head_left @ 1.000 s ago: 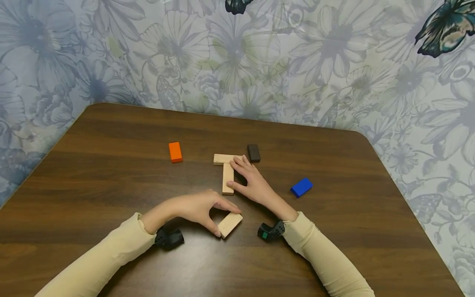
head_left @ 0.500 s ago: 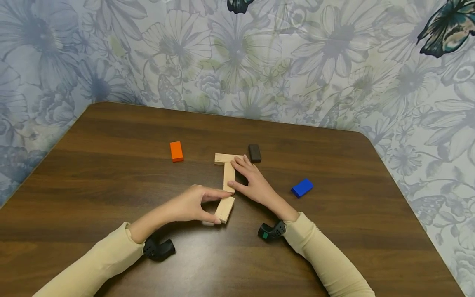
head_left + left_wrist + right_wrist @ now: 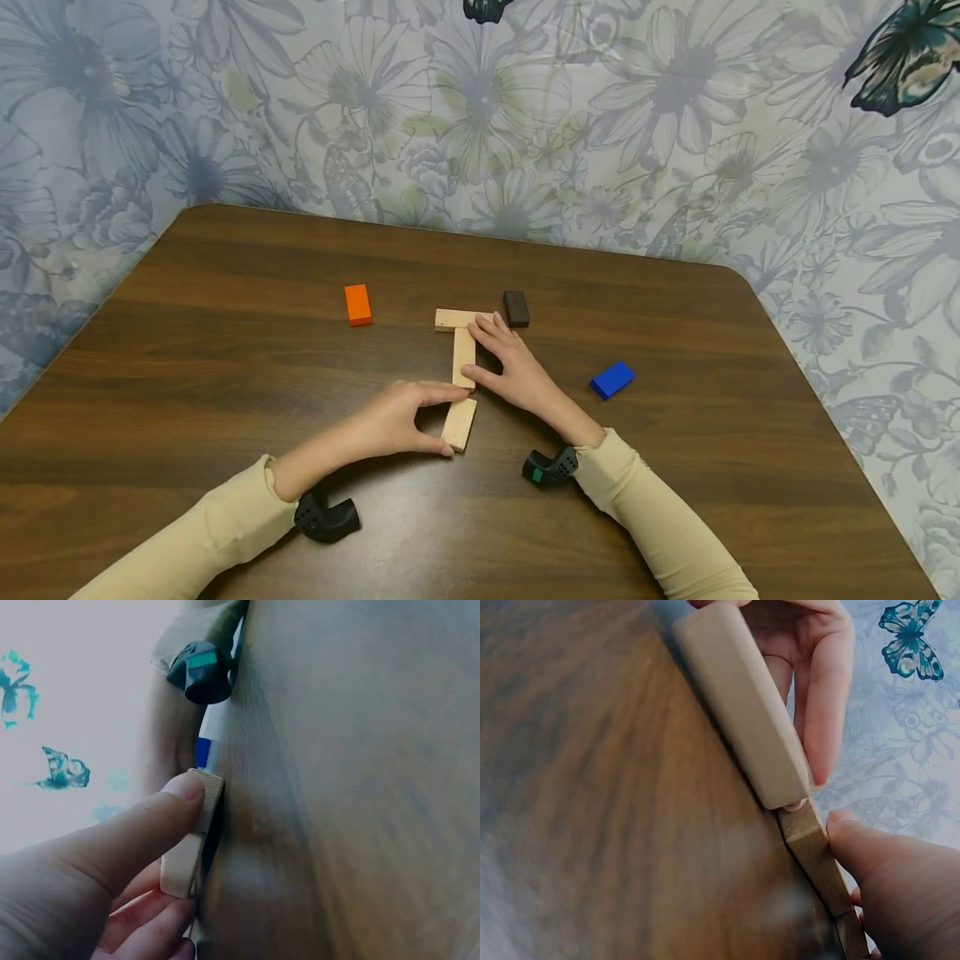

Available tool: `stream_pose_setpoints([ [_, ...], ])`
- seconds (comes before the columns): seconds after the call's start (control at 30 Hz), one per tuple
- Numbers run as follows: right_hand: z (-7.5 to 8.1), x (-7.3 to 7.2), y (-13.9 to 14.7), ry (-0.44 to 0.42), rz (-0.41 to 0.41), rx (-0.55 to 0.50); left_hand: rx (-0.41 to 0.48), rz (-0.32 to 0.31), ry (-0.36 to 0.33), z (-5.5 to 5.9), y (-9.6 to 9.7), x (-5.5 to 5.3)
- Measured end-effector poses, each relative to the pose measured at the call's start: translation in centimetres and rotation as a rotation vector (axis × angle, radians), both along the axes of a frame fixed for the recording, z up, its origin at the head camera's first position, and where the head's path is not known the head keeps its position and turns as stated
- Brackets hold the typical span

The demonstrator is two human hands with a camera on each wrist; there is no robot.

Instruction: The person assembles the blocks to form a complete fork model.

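Note:
My left hand (image 3: 393,418) pinches a plain wooden block (image 3: 459,427) between its thumb at the near end and its fingers at the far end. That block slants slightly, just short of a second wooden block (image 3: 462,360), which points away from me. Across the far end of this second block lies a third wooden block (image 3: 452,320), making a T. My right hand (image 3: 516,373) rests beside the T with fingers spread. Its thumb touches the second block's side, and its fingertips lie over the third block. In the right wrist view, the pinched block (image 3: 742,712) sits tilted, close over the table.
An orange block (image 3: 358,305) lies at the back left of the brown table (image 3: 225,350). Right of the T are a black block (image 3: 516,309) and a blue block (image 3: 612,381). A flower-patterned wall (image 3: 480,150) stands behind the table.
My left hand has brought its wooden block from nearer me up to the near end of the second block and turned it nearly in line. My right hand has stayed in place.

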State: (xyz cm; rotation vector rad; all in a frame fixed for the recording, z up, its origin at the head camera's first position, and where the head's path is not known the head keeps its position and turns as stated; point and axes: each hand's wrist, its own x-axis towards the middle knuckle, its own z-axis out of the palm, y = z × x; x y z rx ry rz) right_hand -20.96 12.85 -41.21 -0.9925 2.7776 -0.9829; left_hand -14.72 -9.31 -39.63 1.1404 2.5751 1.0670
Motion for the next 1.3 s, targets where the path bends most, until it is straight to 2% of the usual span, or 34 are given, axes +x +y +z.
stream_pose_setpoints([
  [0.17,0.1,0.4,0.2,-0.008,0.012,0.002,-0.051,0.010,0.039,0.2,0.4,1.0],
  [0.3,0.0,0.7,0.5,-0.009,0.019,0.001,-0.030,0.014,0.043,0.1,0.2,1.5],
  [0.53,-0.1,0.8,0.6,-0.008,0.011,0.003,0.009,0.046,0.067,-0.4,-0.1,1.5],
  [0.93,-0.1,0.6,0.5,-0.016,0.016,0.007,-0.006,0.114,0.088,-0.4,0.1,1.7],
  [1.07,-0.1,0.4,0.5,-0.016,0.016,0.004,-0.058,0.175,0.128,-0.1,0.0,1.8],
  [1.17,-0.1,0.3,0.5,-0.009,0.014,0.006,-0.159,0.225,0.141,0.1,0.0,1.9],
  [1.23,-0.1,0.3,0.5,-0.006,0.012,0.005,-0.240,0.214,0.126,0.1,0.0,2.0],
  [1.3,-0.2,0.2,0.6,-0.004,0.010,0.006,-0.324,0.169,0.094,0.0,0.2,2.2],
])
